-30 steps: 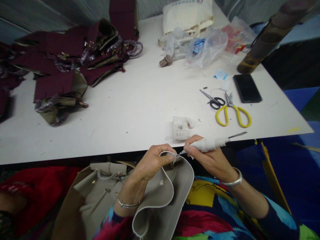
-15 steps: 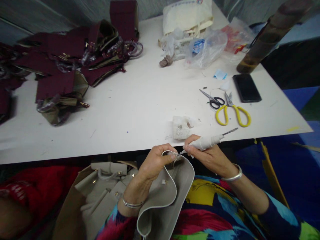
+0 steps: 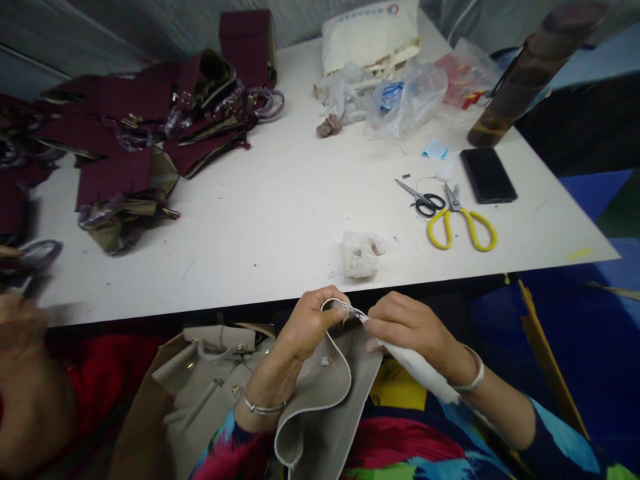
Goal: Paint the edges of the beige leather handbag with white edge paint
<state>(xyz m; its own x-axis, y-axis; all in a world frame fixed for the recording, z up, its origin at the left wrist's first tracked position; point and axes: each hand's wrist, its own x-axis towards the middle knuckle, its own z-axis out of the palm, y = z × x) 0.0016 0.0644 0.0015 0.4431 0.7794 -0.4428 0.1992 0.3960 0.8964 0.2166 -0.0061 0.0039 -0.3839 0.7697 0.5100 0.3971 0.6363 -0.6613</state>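
Note:
My left hand (image 3: pixel 307 323) is closed, pinching the curved top edge of a grey leather flap (image 3: pixel 325 393) that lies in my lap below the table edge. Right beside it, my right hand (image 3: pixel 415 330) grips a tool with a white taped handle (image 3: pixel 420 367). The tool's thin metal tip rests on the flap's edge by my left thumb, and its handle runs back under my wrist. More of the grey bag (image 3: pixel 200 373), with small gold fittings, lies in my lap to the left.
On the white table (image 3: pixel 280 200) are a white lump (image 3: pixel 360 253), yellow scissors (image 3: pixel 463 220), small black scissors (image 3: pixel 423 198), a dark phone (image 3: pixel 487 175), plastic bags (image 3: pixel 405 93), a brown bottle (image 3: pixel 530 73) and a pile of maroon bag parts (image 3: pixel 135 133). Another person's blurred hand (image 3: pixel 20 320) is at left.
My right hand has turned the tool over: its handle pointed up-right over the table edge, now it points down-right along my wrist. A blurred hand has come in at the left.

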